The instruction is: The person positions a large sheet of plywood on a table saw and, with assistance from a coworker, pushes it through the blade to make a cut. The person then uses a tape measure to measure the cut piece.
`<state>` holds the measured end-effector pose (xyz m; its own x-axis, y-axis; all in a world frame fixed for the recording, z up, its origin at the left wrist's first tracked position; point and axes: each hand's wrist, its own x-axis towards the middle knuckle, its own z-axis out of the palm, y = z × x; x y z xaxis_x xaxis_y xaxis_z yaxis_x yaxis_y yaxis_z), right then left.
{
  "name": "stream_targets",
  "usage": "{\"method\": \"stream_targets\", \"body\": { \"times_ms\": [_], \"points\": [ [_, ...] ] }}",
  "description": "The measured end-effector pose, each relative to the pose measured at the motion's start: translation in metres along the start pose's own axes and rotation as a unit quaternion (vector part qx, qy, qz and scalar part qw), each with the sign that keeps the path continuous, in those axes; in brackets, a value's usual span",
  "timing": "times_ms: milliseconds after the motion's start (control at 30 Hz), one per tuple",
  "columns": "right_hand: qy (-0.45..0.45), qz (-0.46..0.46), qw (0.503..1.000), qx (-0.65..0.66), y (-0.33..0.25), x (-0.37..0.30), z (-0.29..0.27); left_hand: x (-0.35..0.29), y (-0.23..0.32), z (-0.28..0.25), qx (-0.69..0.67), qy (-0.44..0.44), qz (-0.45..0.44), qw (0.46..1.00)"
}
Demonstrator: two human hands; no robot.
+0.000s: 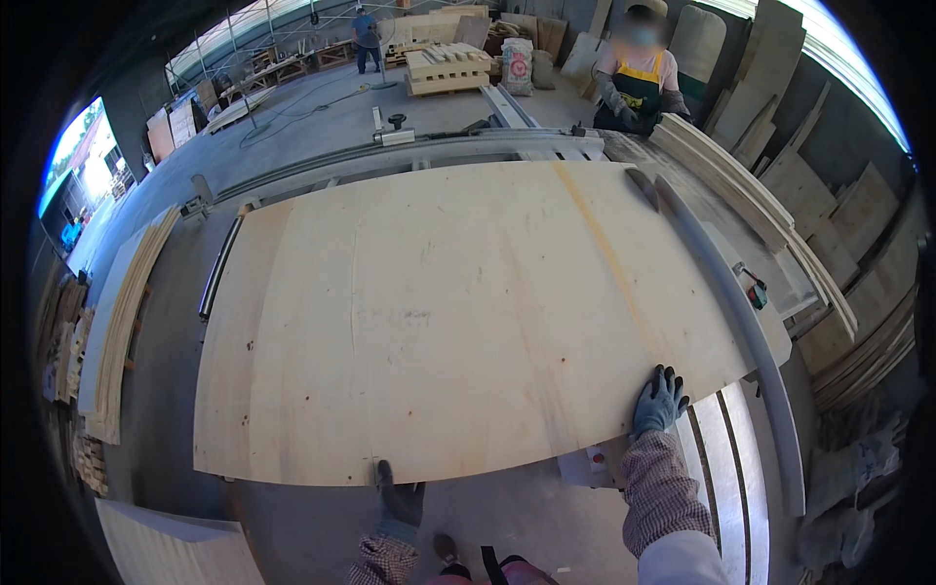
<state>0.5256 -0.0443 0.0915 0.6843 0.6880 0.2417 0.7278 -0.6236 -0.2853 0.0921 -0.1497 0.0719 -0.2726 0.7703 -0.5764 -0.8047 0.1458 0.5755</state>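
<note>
A large pale plywood sheet (429, 322) lies across the saw table and fills the middle of the view. At its near edge, left of centre, my gloved left hand (402, 502) grips the sheet, with one digit over the top face and the rest at or below the edge. My right hand (661, 402), in a blue-grey glove with dark fingertips, rests on the sheet near its near right corner. Its fingers are stretched forward on the wood. Along the sheet's right side runs a long grey metal bar (726, 278).
A grooved metal table (729, 478) is beside my right forearm. Metal rails (322, 171) cross beyond the sheet. One co-worker (639, 83) stands far right beside long boards (726, 180); another person (367, 41) is farther back. Stacked panels (127, 327) stand left.
</note>
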Motion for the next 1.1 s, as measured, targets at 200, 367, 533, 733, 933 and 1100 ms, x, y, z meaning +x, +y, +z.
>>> {"method": "stream_targets", "body": {
  "times_ms": [200,367,533,733,933,1100],
  "points": [
    [0.007,0.006,1.0,0.007,-0.001,-0.001,-0.003,0.025,-0.011,-0.003,-0.09,-0.182,-0.033,0.979],
    [0.003,0.009,1.0,0.011,0.0,-0.007,0.001,0.023,-0.008,-0.013,-0.098,-0.178,-0.033,0.979],
    [0.018,0.006,1.0,-0.004,0.0,-0.008,0.0,0.016,-0.006,-0.004,-0.083,-0.147,-0.015,0.985],
    [0.02,0.009,1.0,0.007,-0.001,-0.014,-0.002,0.015,-0.005,-0.013,-0.067,-0.146,0.001,0.987],
    [0.019,0.004,1.0,-0.002,-0.001,-0.021,-0.002,0.013,0.002,-0.013,-0.047,-0.144,0.005,0.989],
    [0.012,0.006,1.0,0.027,-0.011,-0.026,-0.006,0.015,0.009,-0.015,-0.011,-0.116,0.028,0.993]
  ]
}}
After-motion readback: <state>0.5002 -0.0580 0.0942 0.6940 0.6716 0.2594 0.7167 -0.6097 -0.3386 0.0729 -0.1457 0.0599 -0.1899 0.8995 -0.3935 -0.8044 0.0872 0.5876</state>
